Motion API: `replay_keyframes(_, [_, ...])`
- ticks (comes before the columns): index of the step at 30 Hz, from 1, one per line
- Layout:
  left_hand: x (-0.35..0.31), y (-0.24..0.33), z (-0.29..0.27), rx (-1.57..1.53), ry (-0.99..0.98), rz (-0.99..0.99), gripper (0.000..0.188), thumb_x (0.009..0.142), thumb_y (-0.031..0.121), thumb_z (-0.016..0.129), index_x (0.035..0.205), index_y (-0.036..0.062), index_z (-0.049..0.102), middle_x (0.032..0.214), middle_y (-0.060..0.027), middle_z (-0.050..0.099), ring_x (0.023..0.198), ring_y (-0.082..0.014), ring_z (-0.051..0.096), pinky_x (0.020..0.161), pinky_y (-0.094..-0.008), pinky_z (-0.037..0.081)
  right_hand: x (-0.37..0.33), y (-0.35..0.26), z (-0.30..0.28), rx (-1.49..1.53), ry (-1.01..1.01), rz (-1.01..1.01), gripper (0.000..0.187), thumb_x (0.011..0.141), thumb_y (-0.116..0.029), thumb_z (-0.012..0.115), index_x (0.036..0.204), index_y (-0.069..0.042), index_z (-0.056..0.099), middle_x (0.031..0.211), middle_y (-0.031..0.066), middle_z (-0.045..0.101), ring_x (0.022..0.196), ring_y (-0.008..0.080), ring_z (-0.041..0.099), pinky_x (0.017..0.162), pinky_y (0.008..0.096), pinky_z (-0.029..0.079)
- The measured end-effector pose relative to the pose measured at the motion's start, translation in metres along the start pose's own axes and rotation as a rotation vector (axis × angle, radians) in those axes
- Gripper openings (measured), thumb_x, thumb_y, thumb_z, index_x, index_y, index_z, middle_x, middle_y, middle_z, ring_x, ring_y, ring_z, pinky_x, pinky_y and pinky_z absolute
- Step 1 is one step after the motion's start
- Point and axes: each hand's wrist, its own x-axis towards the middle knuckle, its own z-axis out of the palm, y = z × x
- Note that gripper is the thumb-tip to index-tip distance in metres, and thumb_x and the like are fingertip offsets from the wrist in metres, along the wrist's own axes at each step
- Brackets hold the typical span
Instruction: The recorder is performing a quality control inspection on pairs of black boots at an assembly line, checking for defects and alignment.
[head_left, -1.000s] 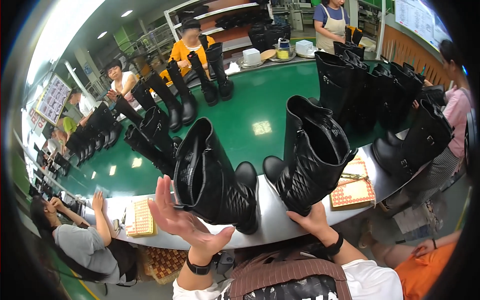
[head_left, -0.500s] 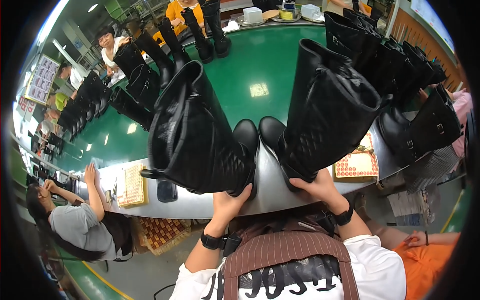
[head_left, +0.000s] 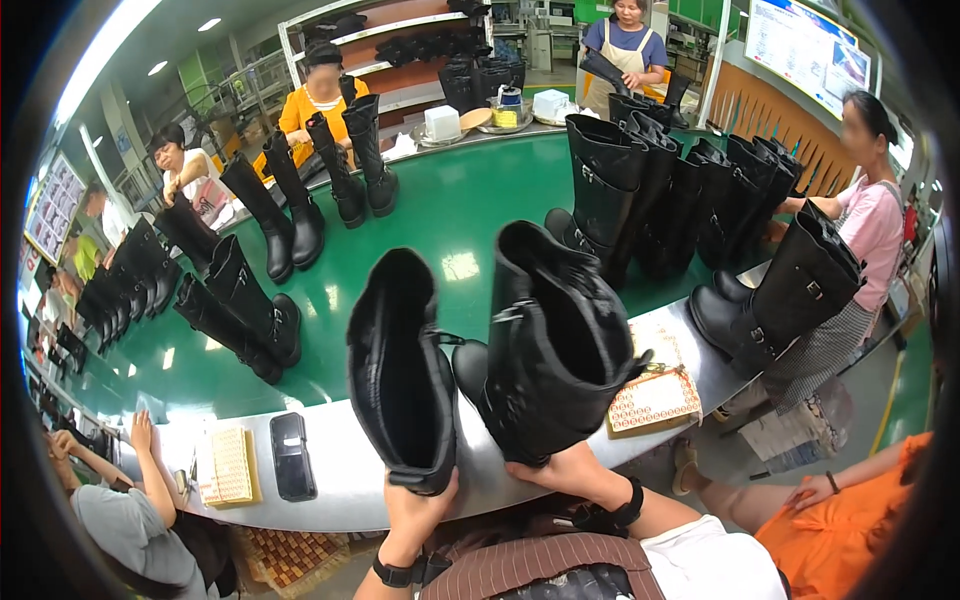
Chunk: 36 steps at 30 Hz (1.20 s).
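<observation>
Two tall black boots stand side by side at the metal edge of the table, their open tops leaning toward me. My left hand (head_left: pixel 418 512) grips the left boot (head_left: pixel 398 365) from behind, low down, with its fingers partly hidden. Its shaft faces me, so the dark inside shows and its foot is hidden. My right hand (head_left: pixel 568 472) holds the right boot (head_left: pixel 510 385) around its lower back. That boot's rounded toe points toward the left boot, and a strap hangs beside its top.
A phone (head_left: pixel 292 457) and a yellow patterned block (head_left: pixel 228 466) lie left; another such block (head_left: pixel 655 398) lies right. More black boots (head_left: pixel 600 185) stand along the green table (head_left: pixel 470 220). Co-workers (head_left: pixel 868 215) surround it, and a person in orange (head_left: pixel 835 510) sits close at right.
My view has tilted up, showing more of the far side. The left boot has turned its opening toward me, and the two shafts have come closer together. Both hands still hold the boots.
</observation>
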Motion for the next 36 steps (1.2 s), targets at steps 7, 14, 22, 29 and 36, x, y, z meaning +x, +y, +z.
replay_keyframes(7, [0.004,0.014,-0.003,-0.159,-0.016,-0.092,0.041,0.070,0.016,0.079,0.104,-0.0024,0.068,0.105,-0.0160,0.070,0.096,-0.0278,0.067,0.087,-0.0351,0.049,0.032,-0.020,-0.082,-0.100,-0.531,-0.030,0.065,0.074,-0.015,0.069,0.132,0.002,0.047,0.131,0.0233,0.050,0.124,0.0360,0.047,0.105,0.0407,0.038])
replay_keyframes(14, [0.004,0.004,-0.007,-0.111,-0.023,-0.095,0.046,0.073,0.022,0.079,0.110,-0.0012,0.066,0.110,-0.0167,0.068,0.100,-0.0313,0.065,0.090,-0.0360,0.048,0.122,-0.131,-0.212,0.204,0.054,-0.033,0.056,0.090,-0.023,0.068,0.134,0.002,0.046,0.097,0.0164,0.068,0.088,0.0174,0.066,0.081,0.0268,0.052])
replay_keyframes(22, [0.017,-0.004,-0.070,-0.111,-0.490,0.117,0.058,0.077,0.023,0.075,0.127,0.0006,0.056,0.126,-0.0191,0.059,0.117,-0.0294,0.056,0.098,-0.0370,0.043,0.175,-0.159,-0.199,-0.843,-0.310,0.018,0.045,0.078,-0.023,0.074,0.113,-0.001,0.059,0.089,0.0217,0.067,0.087,0.0381,0.065,0.077,0.0418,0.052])
replay_keyframes(29, [0.044,-0.013,-0.121,-0.195,-0.025,0.003,0.049,0.084,0.016,0.069,0.125,-0.0043,0.053,0.115,-0.0095,0.064,0.103,-0.0191,0.062,0.093,-0.0304,0.046,0.176,-0.146,-0.195,-0.717,-0.234,-0.015,0.030,0.088,-0.027,0.065,0.084,0.003,0.064,0.073,0.0214,0.064,0.076,0.0385,0.064,0.068,0.0427,0.051])
replay_keyframes(36, [0.068,0.038,-0.120,-0.567,0.189,-0.012,0.036,0.091,0.015,0.060,0.121,-0.0050,0.054,0.106,-0.0063,0.063,0.093,-0.0101,0.059,0.085,-0.0222,0.046,0.178,-0.145,-0.205,-0.347,-0.310,0.050,0.046,0.098,-0.036,0.054,0.077,0.006,0.054,0.057,0.0157,0.045,0.052,0.0206,0.037,0.053,0.0376,0.040])
